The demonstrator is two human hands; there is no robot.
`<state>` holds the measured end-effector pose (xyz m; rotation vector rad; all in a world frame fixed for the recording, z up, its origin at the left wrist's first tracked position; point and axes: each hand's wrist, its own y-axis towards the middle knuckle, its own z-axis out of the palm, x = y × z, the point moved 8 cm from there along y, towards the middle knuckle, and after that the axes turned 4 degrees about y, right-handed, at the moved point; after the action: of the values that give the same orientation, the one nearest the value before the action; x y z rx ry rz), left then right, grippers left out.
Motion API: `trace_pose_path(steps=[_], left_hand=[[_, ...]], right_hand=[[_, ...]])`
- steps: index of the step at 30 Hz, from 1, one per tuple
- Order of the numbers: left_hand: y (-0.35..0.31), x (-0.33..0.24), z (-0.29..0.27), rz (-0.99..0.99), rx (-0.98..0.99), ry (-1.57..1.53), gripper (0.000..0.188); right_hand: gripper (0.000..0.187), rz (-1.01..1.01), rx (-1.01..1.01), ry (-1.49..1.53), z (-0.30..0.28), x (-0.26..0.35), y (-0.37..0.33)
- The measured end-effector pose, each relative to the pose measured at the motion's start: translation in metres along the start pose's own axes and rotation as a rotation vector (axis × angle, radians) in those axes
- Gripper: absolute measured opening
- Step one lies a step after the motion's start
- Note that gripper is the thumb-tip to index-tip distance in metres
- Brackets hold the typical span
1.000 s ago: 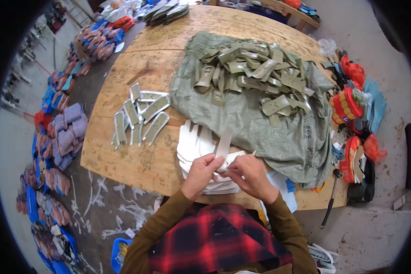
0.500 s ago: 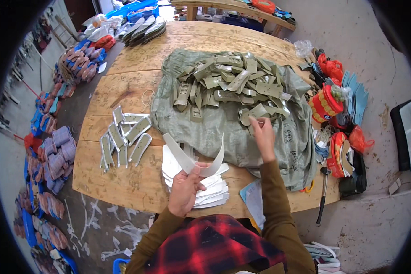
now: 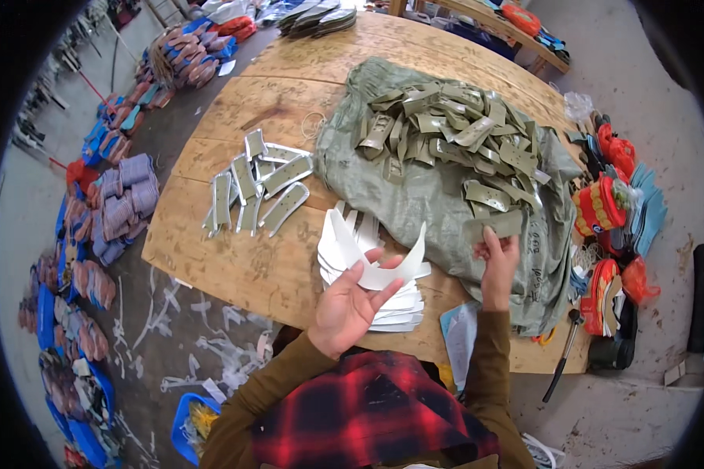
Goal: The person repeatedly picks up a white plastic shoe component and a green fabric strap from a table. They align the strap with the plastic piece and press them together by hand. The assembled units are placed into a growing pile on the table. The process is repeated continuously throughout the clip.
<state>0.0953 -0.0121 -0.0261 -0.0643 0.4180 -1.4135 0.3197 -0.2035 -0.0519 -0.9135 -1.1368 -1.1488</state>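
My left hand (image 3: 341,314) holds a white, U-bent strip (image 3: 407,267) between thumb and fingers, its two ends pointing up. Beneath it lies a stack of white strips (image 3: 399,314) near the table's front edge. My right hand (image 3: 499,266) pinches a curved olive-green piece (image 3: 501,225) just over the green woven sack (image 3: 368,191). On that sack sits a heap of similar olive pieces (image 3: 446,117), some with small holes. Left of the sack, several olive pieces edged in white (image 3: 246,187) lie loosely together on the wood.
The wooden table (image 3: 195,227) has a dark stack of flat pieces (image 3: 317,22) at its far edge. Along the right stand red containers (image 3: 600,205), blue flat pieces (image 3: 646,199) and a hammer (image 3: 563,356). Bundles (image 3: 125,195) line the left floor; scraps (image 3: 231,344) litter it.
My right hand has drawn an olive piece away from the heap toward me. The left hand still has the white strip, with its fingers opened wider. The whole view has shifted.
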Motion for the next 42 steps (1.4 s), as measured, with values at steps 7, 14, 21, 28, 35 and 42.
trace_pose_path(steps=[7, 14, 21, 28, 35, 42], left_hand=[[0.000, 0.028, 0.005, -0.155, 0.000, 0.173, 0.041], [-0.007, 0.022, 0.006, -0.205, 0.019, 0.267, 0.042], [-0.008, 0.024, 0.008, -0.210, 0.029, 0.273, 0.041], [-0.007, 0.026, 0.011, -0.211, 0.045, 0.287, 0.040], [-0.005, 0.025, 0.012, -0.206, 0.062, 0.315, 0.041], [0.005, -0.006, 0.021, 0.012, 0.049, 0.863, 0.041]], right_hand=[[0.034, 0.012, 0.465, -0.129, 0.091, 0.071, -0.109], [0.038, -0.344, 0.668, -0.447, 0.111, 0.071, -0.122], [0.038, -0.433, 0.654, -0.448, 0.113, 0.074, -0.125], [0.036, -0.548, 0.678, -0.568, 0.122, 0.090, -0.129], [0.035, -0.575, 0.678, -0.561, 0.124, 0.091, -0.130], [0.041, -0.693, 0.706, -0.517, 0.119, 0.087, -0.139]])
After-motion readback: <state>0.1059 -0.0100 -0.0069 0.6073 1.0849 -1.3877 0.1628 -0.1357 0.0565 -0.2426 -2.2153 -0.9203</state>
